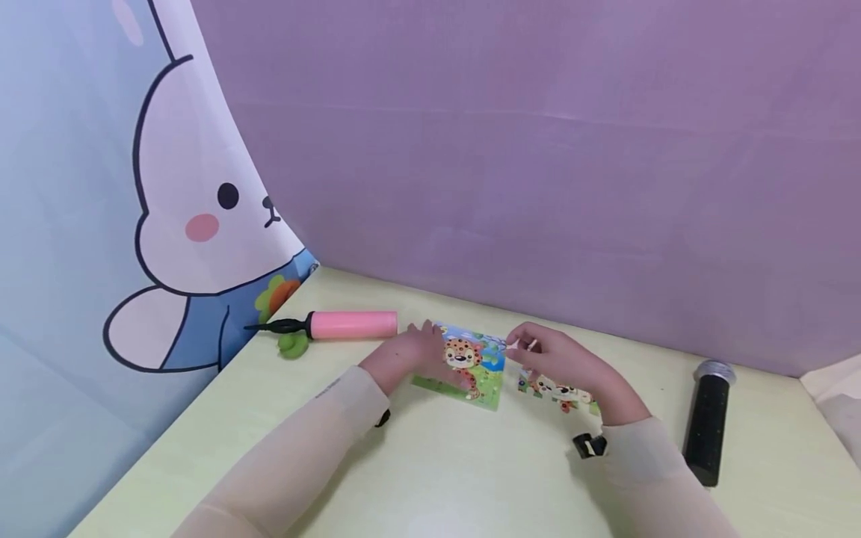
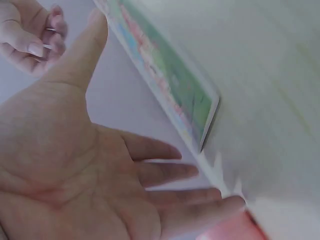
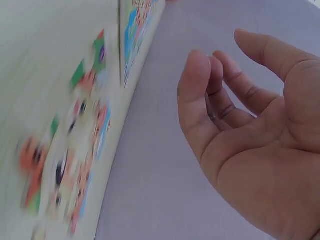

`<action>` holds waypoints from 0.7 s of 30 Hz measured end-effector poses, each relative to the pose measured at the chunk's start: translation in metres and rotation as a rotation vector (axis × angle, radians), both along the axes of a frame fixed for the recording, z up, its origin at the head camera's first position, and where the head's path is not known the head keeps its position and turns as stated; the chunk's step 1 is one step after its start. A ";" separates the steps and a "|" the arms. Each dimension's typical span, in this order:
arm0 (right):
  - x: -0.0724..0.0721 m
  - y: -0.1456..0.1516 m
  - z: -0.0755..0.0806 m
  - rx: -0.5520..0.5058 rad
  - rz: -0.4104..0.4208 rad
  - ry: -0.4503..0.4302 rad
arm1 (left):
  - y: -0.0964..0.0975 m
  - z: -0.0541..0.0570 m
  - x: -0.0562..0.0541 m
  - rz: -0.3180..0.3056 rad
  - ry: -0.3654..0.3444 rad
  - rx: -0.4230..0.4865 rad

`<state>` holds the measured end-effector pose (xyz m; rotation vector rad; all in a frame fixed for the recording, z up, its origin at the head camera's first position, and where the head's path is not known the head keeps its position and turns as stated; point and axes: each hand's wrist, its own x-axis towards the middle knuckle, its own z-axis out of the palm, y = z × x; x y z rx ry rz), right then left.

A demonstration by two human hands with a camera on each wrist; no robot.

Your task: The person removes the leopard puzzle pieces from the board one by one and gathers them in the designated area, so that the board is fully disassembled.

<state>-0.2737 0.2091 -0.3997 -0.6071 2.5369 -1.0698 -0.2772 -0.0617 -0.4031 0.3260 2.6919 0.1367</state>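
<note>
A square cartoon leopard puzzle board (image 1: 489, 385) lies flat on the table. My left hand (image 1: 425, 355) is over its left side with the fingers spread, and the left wrist view shows a bare palm (image 2: 65, 160) beside the board. Close to the board's upper right corner is my right hand (image 1: 554, 353). In the right wrist view its fingers (image 3: 195, 80) bend loosely and the thumb stands apart, with nothing seen between them. Below that hand lie several loose puzzle pieces (image 1: 553, 390) with spotted-animal pictures, partly hidden in the head view by the hand and forearm.
A pink hand pump (image 1: 353, 325) with a black nozzle lies left of the board, a small green curled object (image 1: 292, 345) beside it. Toward the right edge is a black microphone-shaped object (image 1: 709, 422) with a silver head. A purple cloth (image 1: 538, 187) hangs behind the table.
</note>
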 end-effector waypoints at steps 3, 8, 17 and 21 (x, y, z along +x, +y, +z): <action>-0.005 -0.019 -0.002 -0.027 0.013 -0.025 | -0.010 0.003 -0.003 -0.076 -0.010 0.044; -0.012 -0.050 -0.010 -0.084 0.031 -0.074 | -0.026 0.004 -0.009 -0.192 -0.034 0.106; -0.016 -0.090 -0.032 -0.139 0.064 -0.137 | -0.044 -0.001 -0.017 -0.198 -0.071 0.122; -0.018 -0.101 -0.038 -0.157 0.063 -0.152 | -0.047 -0.004 -0.019 -0.213 -0.048 0.088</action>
